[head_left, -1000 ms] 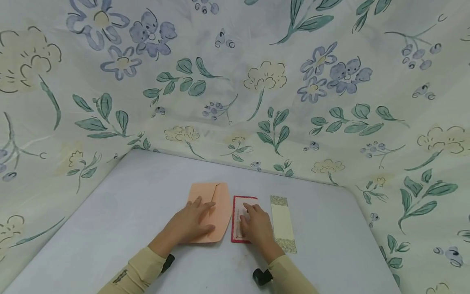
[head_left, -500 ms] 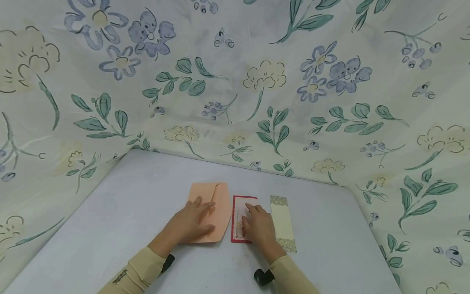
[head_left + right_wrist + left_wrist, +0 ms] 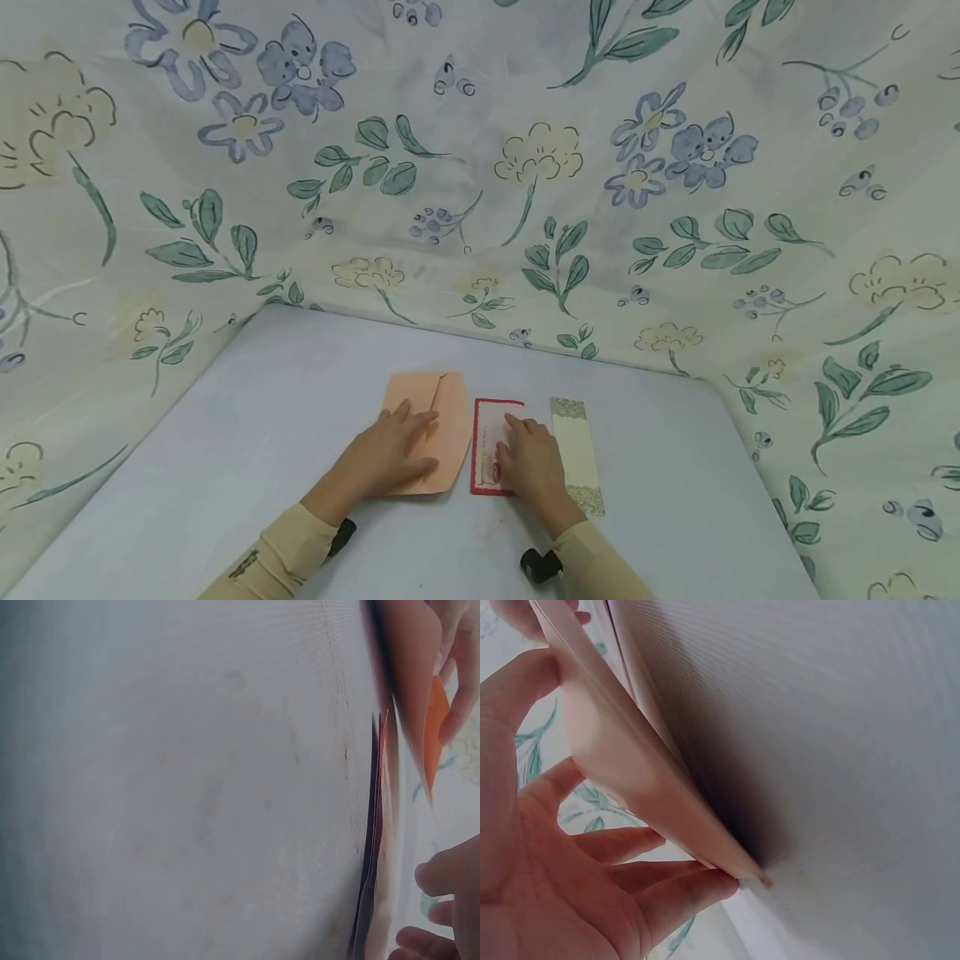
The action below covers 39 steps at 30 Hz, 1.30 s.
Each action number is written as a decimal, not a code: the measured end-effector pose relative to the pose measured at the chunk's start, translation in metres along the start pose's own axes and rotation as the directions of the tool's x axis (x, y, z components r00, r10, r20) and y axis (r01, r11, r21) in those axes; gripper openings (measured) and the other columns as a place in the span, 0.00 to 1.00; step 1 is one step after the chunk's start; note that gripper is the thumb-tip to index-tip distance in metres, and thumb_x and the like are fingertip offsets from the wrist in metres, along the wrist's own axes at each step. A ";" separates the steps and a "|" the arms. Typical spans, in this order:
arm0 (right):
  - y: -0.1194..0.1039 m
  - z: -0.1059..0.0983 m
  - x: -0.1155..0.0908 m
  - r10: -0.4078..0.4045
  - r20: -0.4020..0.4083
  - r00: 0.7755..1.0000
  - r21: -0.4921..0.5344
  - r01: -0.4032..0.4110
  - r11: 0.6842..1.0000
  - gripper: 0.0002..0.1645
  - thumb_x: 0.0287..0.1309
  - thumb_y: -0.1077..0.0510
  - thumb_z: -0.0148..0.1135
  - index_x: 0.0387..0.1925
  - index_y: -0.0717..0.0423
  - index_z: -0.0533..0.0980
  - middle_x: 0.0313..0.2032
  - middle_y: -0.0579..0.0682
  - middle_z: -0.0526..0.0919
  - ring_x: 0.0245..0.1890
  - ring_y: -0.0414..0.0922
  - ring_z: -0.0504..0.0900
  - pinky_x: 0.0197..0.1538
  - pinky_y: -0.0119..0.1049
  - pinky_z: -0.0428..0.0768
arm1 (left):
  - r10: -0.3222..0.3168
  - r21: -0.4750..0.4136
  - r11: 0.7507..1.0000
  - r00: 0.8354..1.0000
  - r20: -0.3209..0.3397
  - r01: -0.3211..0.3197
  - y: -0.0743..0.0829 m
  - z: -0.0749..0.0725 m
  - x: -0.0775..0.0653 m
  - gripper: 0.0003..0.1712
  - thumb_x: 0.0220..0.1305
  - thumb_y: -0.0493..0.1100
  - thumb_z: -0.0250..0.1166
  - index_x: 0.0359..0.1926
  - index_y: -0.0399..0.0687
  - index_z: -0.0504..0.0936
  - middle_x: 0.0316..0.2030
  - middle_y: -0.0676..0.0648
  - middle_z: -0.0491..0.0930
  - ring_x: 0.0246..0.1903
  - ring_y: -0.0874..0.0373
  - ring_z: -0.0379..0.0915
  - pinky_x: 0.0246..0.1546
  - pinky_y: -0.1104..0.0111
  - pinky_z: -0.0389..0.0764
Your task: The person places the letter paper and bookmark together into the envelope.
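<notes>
1. A peach envelope (image 3: 452, 442) is laid flat on the white table (image 3: 337, 358). It is touched by the left hand (image 3: 392, 450), whose fingers are spread wide, with nothing gripped.
2. A red-edged card (image 3: 483, 425) is set just to the right of the envelope, not inside it. The right hand (image 3: 538, 468) is held over the card with its pointing finger stretched out, and nothing seems to be gripped. Whether the card is touched cannot be told for sure.
3. A pale paper strip (image 3: 576, 446) with speckled ends is placed farther to the right of the envelope, past the card. It is gripped by neither hand.
4. The three papers are lined up in a row, so the setting out looks done. The envelope and the card seem not to be finished with, since hands are placed at both. How much is left cannot be judged.
5. A line of tiny print is seen on the card, but it is too small to be read.
6. A dark mark (image 3: 243, 565) is seen on the left sleeve (image 3: 288, 542); it cannot be read. No brand can be made out.
</notes>
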State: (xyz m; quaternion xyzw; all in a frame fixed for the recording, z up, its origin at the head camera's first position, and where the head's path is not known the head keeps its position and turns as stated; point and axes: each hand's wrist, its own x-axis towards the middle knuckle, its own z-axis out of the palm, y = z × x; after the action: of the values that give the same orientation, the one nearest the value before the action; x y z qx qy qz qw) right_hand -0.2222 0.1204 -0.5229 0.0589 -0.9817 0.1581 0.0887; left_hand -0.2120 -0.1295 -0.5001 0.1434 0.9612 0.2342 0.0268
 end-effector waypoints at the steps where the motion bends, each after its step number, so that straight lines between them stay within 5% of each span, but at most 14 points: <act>1: 0.001 0.000 0.000 0.000 -0.001 1.000 -0.004 0.000 1.000 0.31 0.63 0.48 0.69 0.66 0.51 0.76 0.58 0.54 0.81 0.57 0.53 0.79 0.60 0.50 0.77 | -0.001 -0.001 1.000 1.000 0.000 0.001 0.000 0.000 0.000 0.42 0.60 0.61 0.71 0.72 0.55 0.71 0.73 0.27 0.60 0.66 0.19 0.59 0.59 0.34 0.70; 39: 0.006 0.000 -0.003 0.049 -0.001 0.999 0.021 -0.049 0.999 0.40 0.58 0.50 0.73 0.68 0.58 0.71 0.62 0.61 0.76 0.57 0.58 0.78 0.59 0.53 0.78 | -0.001 0.007 1.000 1.000 -0.002 0.001 0.002 0.000 -0.001 0.42 0.60 0.61 0.72 0.72 0.54 0.71 0.72 0.28 0.61 0.66 0.19 0.59 0.57 0.34 0.71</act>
State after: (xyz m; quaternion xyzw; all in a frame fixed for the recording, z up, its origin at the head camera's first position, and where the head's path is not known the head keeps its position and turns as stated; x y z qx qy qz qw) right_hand -0.2201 0.1260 -0.5250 0.0356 -0.9810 0.1706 0.0848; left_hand -0.2104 -0.1283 -0.4996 0.1429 0.9621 0.2310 0.0257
